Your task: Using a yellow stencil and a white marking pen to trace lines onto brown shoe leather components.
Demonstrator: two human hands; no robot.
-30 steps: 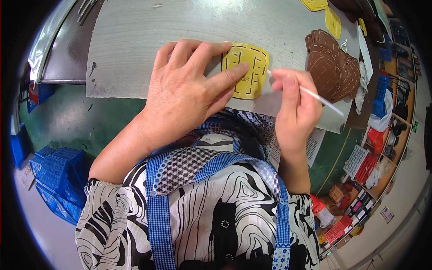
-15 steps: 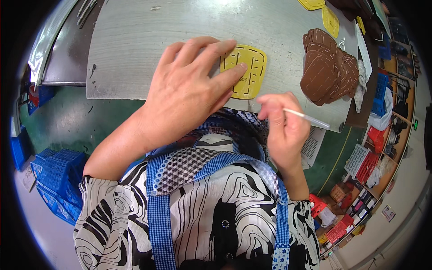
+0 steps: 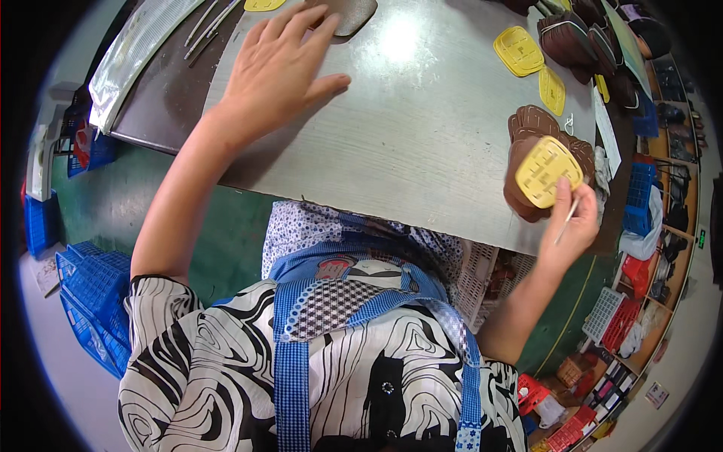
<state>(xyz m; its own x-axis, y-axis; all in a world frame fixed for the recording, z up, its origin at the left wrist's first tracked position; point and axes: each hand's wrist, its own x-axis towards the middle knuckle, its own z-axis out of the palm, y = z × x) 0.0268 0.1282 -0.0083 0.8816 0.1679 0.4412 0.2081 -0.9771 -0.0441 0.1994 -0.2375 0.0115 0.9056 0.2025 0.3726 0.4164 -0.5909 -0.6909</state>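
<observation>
At the far left of the table my left hand (image 3: pixel 290 68) is spread, with its fingertips at the edge of a brown leather-like piece (image 3: pixel 355 16). Whether they press on it is not clear. My right hand (image 3: pixel 576 226) grips a yellow slotted template (image 3: pixel 548 172), rounded at the corners, and a thin pale pen (image 3: pixel 566 221) with the same fingers. Under the template lies a fanned pile of brown pieces (image 3: pixel 532 120) with light dashes marked on them; I cannot tell whether the template touches it.
More yellow templates (image 3: pixel 518 51) lie beyond the pile, one smaller template (image 3: pixel 552 91) beside them. Bundled brown pieces (image 3: pixel 568 44) crowd the far right. Thin rods (image 3: pixel 205 30) rest on the dark surface at left. Blue crates (image 3: pixel 94 290) stand on the floor.
The yellow template has left the table's near middle and is now in my right hand over the brown pile. My left hand has moved far and left, off the template.
</observation>
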